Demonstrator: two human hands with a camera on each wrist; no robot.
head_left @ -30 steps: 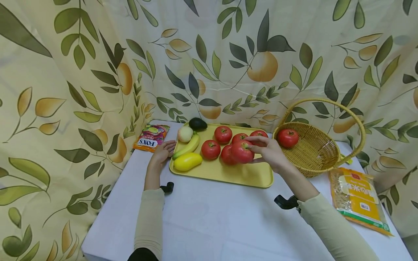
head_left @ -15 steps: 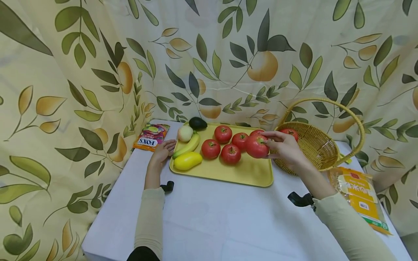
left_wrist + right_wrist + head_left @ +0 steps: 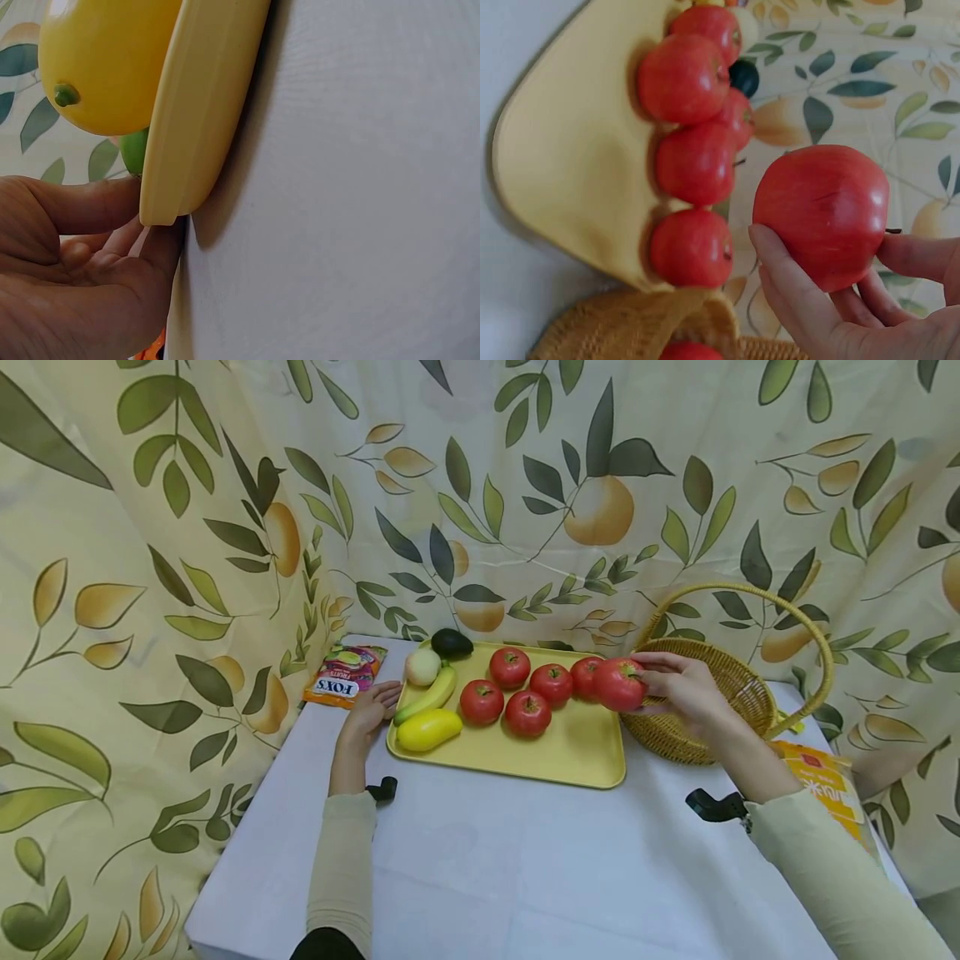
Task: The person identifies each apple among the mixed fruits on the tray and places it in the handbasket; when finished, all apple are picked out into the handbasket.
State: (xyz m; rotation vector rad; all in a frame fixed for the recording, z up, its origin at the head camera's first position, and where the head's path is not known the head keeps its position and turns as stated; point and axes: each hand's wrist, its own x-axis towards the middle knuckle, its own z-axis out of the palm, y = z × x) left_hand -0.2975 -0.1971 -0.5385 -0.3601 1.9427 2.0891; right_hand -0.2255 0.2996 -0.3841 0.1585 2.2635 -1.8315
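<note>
My right hand (image 3: pixel 684 693) holds a red apple (image 3: pixel 618 685) between thumb and fingers, raised over the gap between tray and basket. The apple's dark stem shows in the right wrist view. Several more red apples (image 3: pixel 527 714) sit on the yellow tray (image 3: pixel 577 760). At the tray's left end, my left hand (image 3: pixel 367 714) grips the rim, thumb above and fingers beneath it. The wicker basket (image 3: pixel 667 746) stands right of the tray, partly behind my right hand. Another apple (image 3: pixel 690 351) inside it peeks out in the right wrist view and is hidden in the head view.
On the tray's left part lie a banana (image 3: pixel 431 696), a yellow mango-shaped fruit (image 3: pixel 429 731), a pale round fruit (image 3: pixel 422 667) and a dark avocado-like fruit (image 3: pixel 452 643). A candy bag (image 3: pixel 347 675) lies far left. An orange food bag (image 3: pixel 828 781) lies right, partly behind my sleeve.
My right hand has carried the apple rightward from above the other apples to the basket's left side. It now covers the apple inside the basket. My left hand has stayed at the tray.
</note>
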